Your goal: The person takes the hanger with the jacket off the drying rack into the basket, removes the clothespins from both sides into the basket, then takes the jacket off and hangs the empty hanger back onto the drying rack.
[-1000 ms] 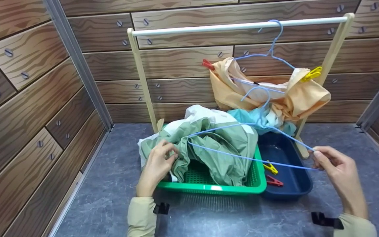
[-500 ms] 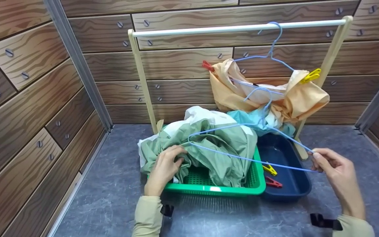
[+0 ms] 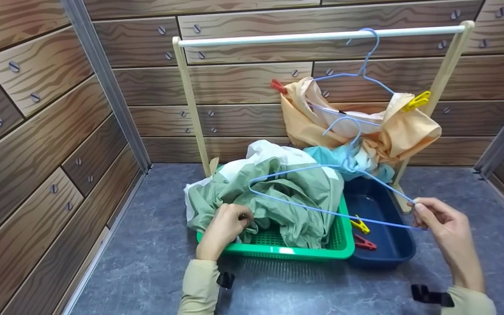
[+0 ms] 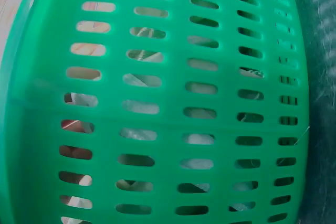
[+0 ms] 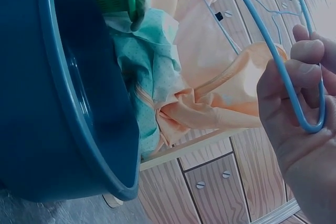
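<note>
In the head view my right hand [image 3: 446, 227] pinches the right end of a blue clothes hanger [image 3: 304, 204]. The hanger's body reaches left over a green and white garment [image 3: 295, 192], its hook pointing up. The right wrist view shows the hanger's bent corner [image 5: 310, 124] lying against that hand. My left hand [image 3: 223, 227], fingers curled, grips the garment's near left edge just above the rim of the green basket [image 3: 278, 250]; its fingertips are partly hidden. Only the basket's slotted wall [image 4: 168, 124] fills the left wrist view, with bits of cloth seen through the slots.
Behind stands a rack with a white rod [image 3: 269, 40]. An orange garment [image 3: 304, 118] hangs there on another blue hanger, held by red [image 3: 279, 86] and yellow clothespins [image 3: 417, 101]. A dark blue tub [image 3: 392, 245] beside the basket holds yellow [image 3: 360, 224] and red clothespins [image 3: 364, 242].
My left hand has moved right and toward me along the garment, down to the basket's near left rim. The right hand and the hanger have hardly moved.
</note>
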A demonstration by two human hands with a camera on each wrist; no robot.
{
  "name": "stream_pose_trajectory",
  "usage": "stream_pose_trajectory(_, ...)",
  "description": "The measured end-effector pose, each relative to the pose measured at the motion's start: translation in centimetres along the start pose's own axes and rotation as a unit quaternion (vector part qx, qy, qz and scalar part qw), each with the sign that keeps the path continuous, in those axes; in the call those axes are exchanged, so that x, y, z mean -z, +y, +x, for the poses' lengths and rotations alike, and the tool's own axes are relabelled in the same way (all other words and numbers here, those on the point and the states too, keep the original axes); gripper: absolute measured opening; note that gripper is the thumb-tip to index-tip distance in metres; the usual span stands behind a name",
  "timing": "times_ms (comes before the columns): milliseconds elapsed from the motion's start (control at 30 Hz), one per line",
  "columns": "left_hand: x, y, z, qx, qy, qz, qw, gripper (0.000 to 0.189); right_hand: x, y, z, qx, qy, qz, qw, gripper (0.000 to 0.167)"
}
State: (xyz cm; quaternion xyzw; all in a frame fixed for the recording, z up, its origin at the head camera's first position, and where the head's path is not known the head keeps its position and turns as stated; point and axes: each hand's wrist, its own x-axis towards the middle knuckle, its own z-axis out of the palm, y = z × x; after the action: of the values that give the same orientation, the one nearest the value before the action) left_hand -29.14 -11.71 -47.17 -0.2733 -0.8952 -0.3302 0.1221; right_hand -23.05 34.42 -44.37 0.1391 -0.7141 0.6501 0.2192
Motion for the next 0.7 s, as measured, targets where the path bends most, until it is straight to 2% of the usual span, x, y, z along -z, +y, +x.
stream_pose_trajectory(167, 0.5, 0.4, -0.2, 0.010, -0.012, -0.025, 0.9996, 0.015, -0.2, 0.0, 0.2, -0.001, 0.000, -0.011, 0.9999, 0.022)
stream_pose_trajectory(267, 1.3, 0.6, -0.4, 0.015, 0.008, -0.042, 0.9990, 0.013, -0.4, 0.1, 0.3, -0.004, -0.003, -0.018, 0.9998, 0.022)
stream_pose_trajectory(400, 2.6, 0.4, -0.8, -0.010, 0.091, -0.028, 0.9954, 0.015, -0.8, 0.1, 0.4, -0.006, -0.012, -0.022, 0.9997, 0.021)
stream_pose_trajectory(467, 3.3, 0.1, -1.0, -0.034, 0.142, -0.011, 0.9892, 0.016, -0.9, 0.2, 0.5, -0.003, -0.015, -0.020, 0.9997, 0.020)
stream_pose_trajectory(533, 4.2, -0.2, -1.1, -0.048, 0.195, -0.001, 0.9796, 0.017, -1.1, 0.2, 0.4, 0.002, -0.021, -0.011, 0.9997, 0.020)
stream_pose_trajectory(633, 5.4, -0.5, -1.0, -0.036, 0.262, -0.009, 0.9645, 0.020, -1.3, 0.1, 0.4, 0.011, -0.019, -0.011, 0.9997, 0.020)
stream_pose_trajectory(700, 6.0, -0.8, -0.9, -0.001, 0.293, -0.029, 0.9556, 0.022, -1.4, -0.2, 0.3, 0.013, -0.014, -0.019, 0.9996, 0.020)
